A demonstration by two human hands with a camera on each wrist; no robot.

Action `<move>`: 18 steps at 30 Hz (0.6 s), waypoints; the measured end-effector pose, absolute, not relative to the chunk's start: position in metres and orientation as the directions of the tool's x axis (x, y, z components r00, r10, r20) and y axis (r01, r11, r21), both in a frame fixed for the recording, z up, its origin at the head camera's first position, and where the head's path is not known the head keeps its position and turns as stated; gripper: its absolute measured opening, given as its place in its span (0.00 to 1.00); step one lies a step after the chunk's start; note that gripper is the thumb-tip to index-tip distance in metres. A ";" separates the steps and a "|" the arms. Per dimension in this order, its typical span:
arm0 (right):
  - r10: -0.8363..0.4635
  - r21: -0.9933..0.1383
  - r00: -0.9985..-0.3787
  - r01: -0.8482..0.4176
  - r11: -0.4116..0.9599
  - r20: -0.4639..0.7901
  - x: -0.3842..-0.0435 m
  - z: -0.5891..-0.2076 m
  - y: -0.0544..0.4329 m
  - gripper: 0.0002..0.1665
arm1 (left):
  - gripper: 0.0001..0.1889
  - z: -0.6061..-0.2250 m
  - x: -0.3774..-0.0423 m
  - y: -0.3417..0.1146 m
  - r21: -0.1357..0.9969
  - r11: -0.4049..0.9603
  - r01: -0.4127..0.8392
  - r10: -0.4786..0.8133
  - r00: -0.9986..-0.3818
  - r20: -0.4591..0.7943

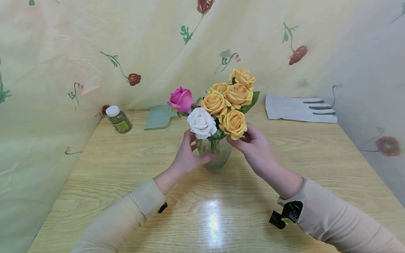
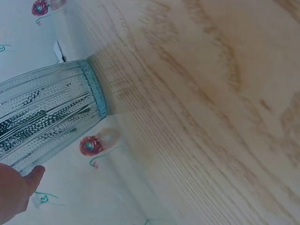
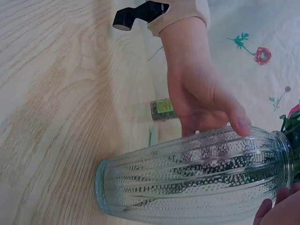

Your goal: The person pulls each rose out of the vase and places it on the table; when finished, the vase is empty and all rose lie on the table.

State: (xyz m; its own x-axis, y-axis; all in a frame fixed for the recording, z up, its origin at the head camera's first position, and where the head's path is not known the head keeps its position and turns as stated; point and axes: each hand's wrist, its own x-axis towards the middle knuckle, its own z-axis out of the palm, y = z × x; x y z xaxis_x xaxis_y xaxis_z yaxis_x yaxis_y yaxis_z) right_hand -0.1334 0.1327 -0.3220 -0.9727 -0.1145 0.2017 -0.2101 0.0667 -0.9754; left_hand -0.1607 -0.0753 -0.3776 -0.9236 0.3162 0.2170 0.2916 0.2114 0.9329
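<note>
A ribbed clear glass vase point(image 1: 218, 154) stands upright on the table, holding artificial roses. My left hand point(image 1: 186, 153) grips its left side, the thumb lying across the front of the glass; in the right wrist view that hand point(image 3: 201, 98) curls round the vase's body point(image 3: 201, 178). At the rim on the right, my right hand point(image 1: 256, 147) bends its fingers about the vase's neck, just under the lowest yellow rose point(image 1: 233, 123). More yellow roses point(image 1: 238, 95) rise behind it. A white rose point(image 1: 201, 123) leans over the rim's left, with a magenta rose point(image 1: 181, 100) farther out.
A white-capped jar point(image 1: 120, 120) with a green label stands at the back left. Beside it a pale green dustpan point(image 1: 158, 117) lies flat. Pale work gloves point(image 1: 300, 109) lie at the back right. A flower-printed cloth point(image 1: 152, 45) hangs behind the wooden table point(image 1: 126, 161).
</note>
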 end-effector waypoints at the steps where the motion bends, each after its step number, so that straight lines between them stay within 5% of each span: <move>1: -0.102 -0.978 -0.975 -0.202 0.058 0.195 -0.134 -0.321 0.131 0.28 | 0.48 -0.378 -0.161 -0.075 0.932 0.211 0.294 0.317 -0.923 0.219; 11: -0.010 -0.973 -0.976 -0.218 -0.076 0.220 -0.132 -0.319 0.118 0.17 | 0.49 -0.382 -0.163 -0.075 0.934 0.129 0.333 0.343 -0.899 0.274; 18: 0.054 -0.947 -0.961 -0.276 -0.164 0.271 -0.127 -0.322 0.112 0.23 | 0.49 -0.383 -0.163 -0.075 0.939 0.121 0.322 0.337 -0.903 0.267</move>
